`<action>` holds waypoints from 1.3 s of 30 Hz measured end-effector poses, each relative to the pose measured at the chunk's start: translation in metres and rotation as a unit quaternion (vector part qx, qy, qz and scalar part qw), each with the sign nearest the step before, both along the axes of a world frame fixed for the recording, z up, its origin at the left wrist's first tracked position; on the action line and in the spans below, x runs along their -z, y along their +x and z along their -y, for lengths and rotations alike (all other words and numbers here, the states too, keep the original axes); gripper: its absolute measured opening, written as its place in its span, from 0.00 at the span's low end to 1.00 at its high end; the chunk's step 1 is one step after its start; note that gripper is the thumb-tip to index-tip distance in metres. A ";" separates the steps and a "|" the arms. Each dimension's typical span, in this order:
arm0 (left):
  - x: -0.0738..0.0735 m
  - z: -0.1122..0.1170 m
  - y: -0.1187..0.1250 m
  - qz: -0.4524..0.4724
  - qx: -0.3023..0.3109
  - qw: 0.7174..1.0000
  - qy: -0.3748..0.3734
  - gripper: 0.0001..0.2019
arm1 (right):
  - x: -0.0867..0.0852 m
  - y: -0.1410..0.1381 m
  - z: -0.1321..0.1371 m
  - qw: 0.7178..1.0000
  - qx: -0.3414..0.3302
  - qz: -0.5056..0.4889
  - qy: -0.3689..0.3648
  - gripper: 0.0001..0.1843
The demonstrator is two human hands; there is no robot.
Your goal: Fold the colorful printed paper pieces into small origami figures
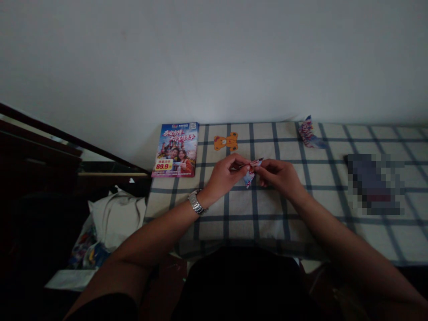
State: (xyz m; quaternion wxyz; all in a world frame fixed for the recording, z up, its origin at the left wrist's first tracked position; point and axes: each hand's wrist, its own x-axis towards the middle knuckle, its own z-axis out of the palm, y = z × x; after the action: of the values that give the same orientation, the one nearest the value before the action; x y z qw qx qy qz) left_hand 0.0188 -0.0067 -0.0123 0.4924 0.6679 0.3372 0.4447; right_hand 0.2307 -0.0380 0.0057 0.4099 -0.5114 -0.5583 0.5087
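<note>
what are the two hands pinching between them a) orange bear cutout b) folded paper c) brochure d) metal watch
B, the folded paper is held up between the left hand and the right hand.

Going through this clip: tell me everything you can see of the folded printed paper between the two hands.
The folded printed paper is a small sheet creased into an angular shape, with one point aimed down toward the person and another up and to the right. It is printed in blue, white and red; any print is too small to read. It looks thin and slightly glossy. The left hand and right hand pinch it from either side, hiding part of the folds, and it appears held above the checked tablecloth.
</note>
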 end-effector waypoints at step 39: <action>-0.006 -0.005 -0.004 -0.046 0.062 0.997 -0.016 0.11 | 0.004 0.005 0.000 0.983 -0.082 0.142 0.085 0.19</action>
State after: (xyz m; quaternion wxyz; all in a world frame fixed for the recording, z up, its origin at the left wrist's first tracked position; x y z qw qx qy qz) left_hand 0.0153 -0.0018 -0.0063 0.5136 0.6989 0.3247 0.3773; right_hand 0.2353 -0.0380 0.0018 0.3255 -0.4943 -0.6918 0.4137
